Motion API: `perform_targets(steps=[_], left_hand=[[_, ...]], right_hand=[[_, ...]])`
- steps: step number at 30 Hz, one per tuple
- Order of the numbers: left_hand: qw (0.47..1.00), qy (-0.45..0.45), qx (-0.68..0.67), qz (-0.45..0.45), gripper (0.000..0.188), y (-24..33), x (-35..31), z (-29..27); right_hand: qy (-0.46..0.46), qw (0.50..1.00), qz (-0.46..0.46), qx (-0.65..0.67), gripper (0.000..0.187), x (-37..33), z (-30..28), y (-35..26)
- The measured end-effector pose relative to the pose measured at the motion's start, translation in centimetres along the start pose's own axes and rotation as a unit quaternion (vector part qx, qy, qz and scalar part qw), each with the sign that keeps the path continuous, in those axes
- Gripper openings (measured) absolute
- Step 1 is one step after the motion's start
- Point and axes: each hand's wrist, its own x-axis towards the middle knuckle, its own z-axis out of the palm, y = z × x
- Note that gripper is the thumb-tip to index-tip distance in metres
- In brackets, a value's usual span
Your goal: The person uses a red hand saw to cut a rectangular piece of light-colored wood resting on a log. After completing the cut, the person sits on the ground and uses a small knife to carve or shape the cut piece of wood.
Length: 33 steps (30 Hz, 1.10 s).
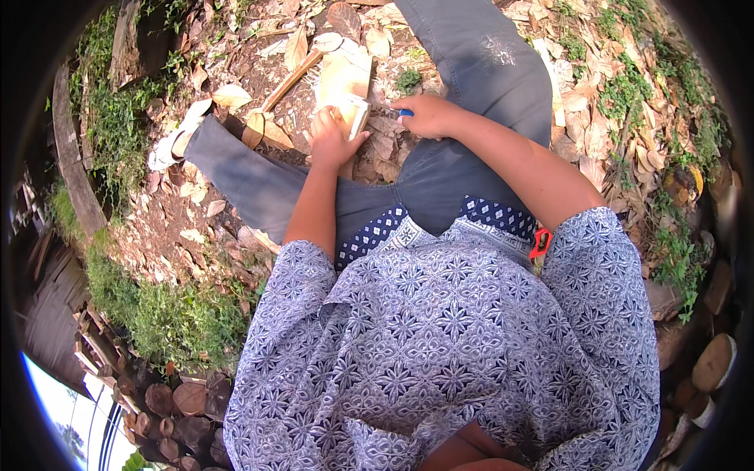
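My left hand (334, 138) is closed around a small pale wooden block (359, 119), the thumb pressed along its near side. The block is held over a light wooden board (355, 77) that lies on the ground between my legs. My right hand (430, 116) grips a blue-handled tool (406, 112). Its thin metal end points left at the block; whether it touches the wood is too small to tell, and so is the tool's exact kind.
A wooden stick (292, 80) lies left of the board among dry leaves (377, 161). My outstretched legs (499, 82) flank the spot. A red-orange object (540, 243) sits by my right hip. Stacked logs (188, 399) stand at lower left, and weeds (177, 314) grow beside them.
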Motion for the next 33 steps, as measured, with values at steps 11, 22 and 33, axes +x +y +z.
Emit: perform_targets(steps=[11,22,33], left_hand=[[0.987,-0.1,0.043,-0.115,0.122,0.3,0.4,-1.5],[0.988,-0.104,-0.084,-0.074,0.117,0.3,1.2,-3.7],[0.987,-0.099,-0.095,-0.081,0.063,1.3,2.1,-5.9]], right_hand=[[-0.082,0.995,0.028,0.042,0.055,1.1,-1.3,-0.4],[-0.089,0.993,0.042,0.06,0.054,-0.2,-2.2,-1.6],[0.228,0.947,-0.219,-0.06,0.06,-2.3,0.9,0.4]])
